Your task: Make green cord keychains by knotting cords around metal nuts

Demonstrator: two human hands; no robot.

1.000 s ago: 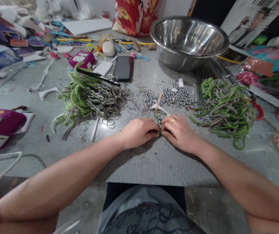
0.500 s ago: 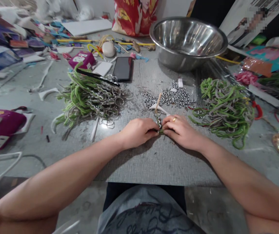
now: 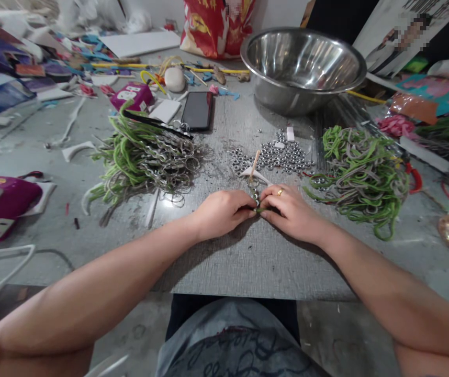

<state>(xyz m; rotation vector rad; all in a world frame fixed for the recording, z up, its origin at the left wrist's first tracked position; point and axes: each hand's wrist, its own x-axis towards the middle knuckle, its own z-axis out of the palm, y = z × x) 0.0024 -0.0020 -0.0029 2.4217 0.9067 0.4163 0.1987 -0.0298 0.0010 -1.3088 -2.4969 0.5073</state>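
My left hand (image 3: 226, 212) and my right hand (image 3: 289, 212) meet over the grey table, fingers pinched. Between the fingertips runs a short stretch of green cord (image 3: 259, 210), gripped from both sides. Silver beads (image 3: 256, 196) lie in line on it, just beyond my fingers. Farther off, a wooden stick (image 3: 255, 163) stands up out of a white strip (image 3: 250, 172). Behind that, many loose silver beads (image 3: 283, 157) are spread out. My fingers partly hide the cord.
Left lies a bundle of green and grey cords with metal rings (image 3: 149, 152); right, a tangled pile of green and grey cords (image 3: 366, 178). A steel bowl (image 3: 303, 94), a phone (image 3: 197, 110) and a red bag (image 3: 212, 31) stand farther back. Purple power strips (image 3: 8, 201) lie left.
My right fingertips have shifted slightly, and the green cord between the hands looks straighter. Both hands stay in nearly the same place.
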